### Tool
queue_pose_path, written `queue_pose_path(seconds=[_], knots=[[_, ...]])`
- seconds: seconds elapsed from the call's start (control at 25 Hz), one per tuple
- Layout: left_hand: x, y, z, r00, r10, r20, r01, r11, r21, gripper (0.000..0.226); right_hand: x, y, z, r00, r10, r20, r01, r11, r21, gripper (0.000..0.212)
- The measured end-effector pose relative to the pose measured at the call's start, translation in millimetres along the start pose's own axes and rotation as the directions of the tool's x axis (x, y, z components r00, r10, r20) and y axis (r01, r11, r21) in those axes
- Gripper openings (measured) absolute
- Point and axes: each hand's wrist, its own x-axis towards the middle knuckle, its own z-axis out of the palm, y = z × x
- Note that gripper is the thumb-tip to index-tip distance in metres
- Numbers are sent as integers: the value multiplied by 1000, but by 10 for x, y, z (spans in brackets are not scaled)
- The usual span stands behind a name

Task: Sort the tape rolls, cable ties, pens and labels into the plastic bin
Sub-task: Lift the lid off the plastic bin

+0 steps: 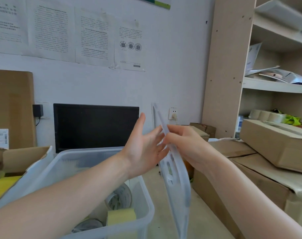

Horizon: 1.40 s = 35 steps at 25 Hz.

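Observation:
A translucent plastic bin [146, 202] stands in front of me on the table. Inside it lie a tape roll [120, 198], a yellow sponge-like block [121, 216] and another roll [88, 225] near its front. My right hand [184, 144] grips the bin's translucent lid [178, 185], held on edge and nearly upright just right of the bin. My left hand [145, 149] is spread open, palm toward the lid, its fingertips close to or touching the lid's edge.
A black monitor [96, 127] stands behind the bin against the wall. An open cardboard box [17, 159] with yellow items sits at the left. Stacked cardboard boxes [271, 152] fill the right side, below a shelf unit [233, 66].

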Motion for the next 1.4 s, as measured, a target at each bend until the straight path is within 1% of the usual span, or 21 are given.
queue_pose_path(seconds=[0.08,0.16,0.24,0.28,0.32,0.36,0.4,0.44,0.48,0.52,0.6,0.68,0.76,0.88,1.0,1.12,1.2,1.24,1.32,1.36,1.4], knots=[[41,-36,-28,999,-35,-12,37,992,117,73,5,34,-46,999,15,-43,-16,999,-33,21],[88,-58,-30,995,-83,-56,95,955,280,69,23,97,-112,997,0,-76,-3,999,-42,30],[129,-115,-29,984,-96,-148,160,838,522,64,26,179,-209,986,15,-167,-23,999,-47,21],[146,-175,-68,974,-86,-209,204,729,654,61,9,217,-263,980,27,-199,-39,998,-53,16],[154,-266,-149,964,-69,-256,250,560,790,60,-10,282,-314,975,59,-214,-73,996,-58,18],[163,-370,-241,951,-61,-304,306,347,886,62,-39,339,-350,972,106,-209,-119,991,-54,22],[170,-455,-321,934,-58,-353,358,152,921,64,-65,402,-386,970,150,-190,-160,986,-37,29],[179,-536,-380,917,-65,-394,396,18,918,66,-86,473,-424,968,187,-168,-192,981,-12,32],[176,-614,-417,903,-75,-423,421,-41,906,66,-99,548,-457,965,217,-148,-220,976,-3,31],[184,-676,-437,897,-74,-436,433,-43,900,65,-109,607,-489,963,232,-135,-240,970,-46,26],[192,-731,-430,900,-48,-434,435,9,901,63,-86,775,-577,962,237,-137,-268,913,-308,22],[198,-746,-421,903,-15,-429,430,35,902,61,-51,963,-632,947,271,-171,-319,751,-578,25],[198,-757,-446,906,6,-423,422,37,906,59,-36,1216,-654,912,331,-242,-399,586,-705,24],[197,-787,-465,912,24,-410,409,40,912,57,-136,1709,-640,847,444,-291,-507,515,-691,17],[207,-793,-476,914,30,-404,402,48,914,57,-245,2101,-622,806,514,-293,-540,435,-721,12],[203,-795,-494,920,37,-391,389,51,920,54,-373,2254,-541,771,587,-246,-529,376,-761,31],[193,-793,-499,920,33,-391,389,55,920,53,-455,2333,-495,748,627,-217,-523,356,-774,35],[192,-785,-499,918,28,-397,395,56,917,53,-473,2329,-482,746,636,-201,-518,363,-775,33],[190,-751,-492,919,17,-394,393,44,919,54,-472,2202,-461,748,650,-134,-492,407,-769,17],[191,-725,-485,924,7,-383,382,44,923,54,-442,2119,-464,765,636,-102,-477,453,-753,16],[178,-687,-478,930,-12,-368,368,56,928,55,-401,1995,-450,803,589,-86,-452,509,-732,25]])
